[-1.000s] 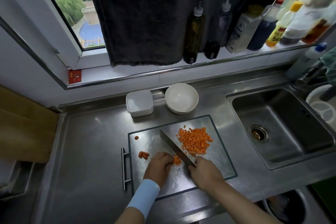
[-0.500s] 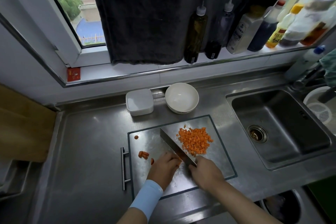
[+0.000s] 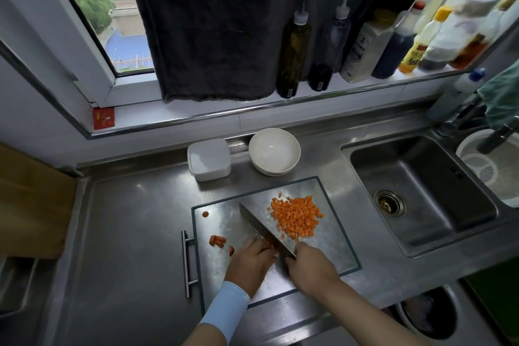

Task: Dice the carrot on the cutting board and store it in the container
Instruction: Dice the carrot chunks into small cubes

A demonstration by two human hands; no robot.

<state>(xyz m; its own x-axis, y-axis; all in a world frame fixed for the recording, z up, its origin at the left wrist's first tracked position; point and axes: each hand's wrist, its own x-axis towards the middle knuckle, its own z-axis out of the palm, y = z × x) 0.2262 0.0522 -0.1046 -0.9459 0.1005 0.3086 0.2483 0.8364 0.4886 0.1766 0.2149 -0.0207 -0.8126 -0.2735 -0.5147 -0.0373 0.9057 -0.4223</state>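
A steel cutting board (image 3: 331,244) lies on the counter. A heap of diced carrot (image 3: 296,216) sits on its far right part. My right hand (image 3: 311,268) grips the handle of a cleaver (image 3: 261,226) whose blade slants across the board. My left hand (image 3: 250,262) holds down a small carrot piece (image 3: 271,243), mostly hidden under my curled fingers, right against the blade. A few carrot chunks (image 3: 217,240) and a round slice (image 3: 205,214) lie on the board's left side. The white lidded container (image 3: 209,159) stands behind the board.
A white bowl (image 3: 274,151) stands beside the container. The sink (image 3: 421,194) is to the right, with a white strainer (image 3: 494,166) at its far edge. Several bottles (image 3: 293,50) line the windowsill. A handle bar (image 3: 186,262) sits left of the board.
My left hand has crept slightly right along the carrot piece toward the blade. A small piece now lies beside my left hand. The cleaver has stayed at almost the same slant.
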